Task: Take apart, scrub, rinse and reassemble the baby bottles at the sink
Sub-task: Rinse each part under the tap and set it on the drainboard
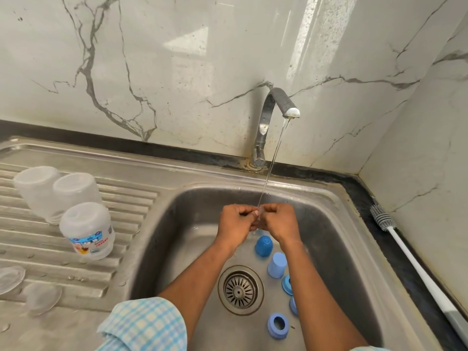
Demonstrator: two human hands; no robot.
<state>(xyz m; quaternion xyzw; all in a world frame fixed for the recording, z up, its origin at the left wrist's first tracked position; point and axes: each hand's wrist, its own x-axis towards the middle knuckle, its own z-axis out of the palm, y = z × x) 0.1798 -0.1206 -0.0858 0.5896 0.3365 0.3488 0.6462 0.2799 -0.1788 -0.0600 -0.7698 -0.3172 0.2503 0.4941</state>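
The step in hand is rinsing. Both hands meet under the thin stream [273, 153] running from the tap [268, 115], over the middle of the sink [336, 224]. The left hand [234, 225] and the right hand [279, 224] have their fingers curled in and pinch a small clear part [258, 220] between them. It is mostly hidden by the fingers, so its kind cannot be told for sure; it is probably a silicone teat.

The bottle bodies are already out of the basin. Two plain bottles [38, 188] [76, 190] and a printed bottle [87, 231] stand upside down on the ribbed drainboard [131, 198]. Two clear dome-shaped pieces [11, 278] [43, 297] lie at the near end of that drainboard.

On the sink floor, to the right of the drain strainer [240, 290], lie two blue caps [263, 245] [277, 264] and blue collar rings [278, 325] [288, 285]. The bottle brush [382, 217] lies on the counter to the right.

The next move likely calls for setting the clear part on the drainboard beside the others. A blue piece would then be picked from the basin, gripped firmly, as everything is wet.
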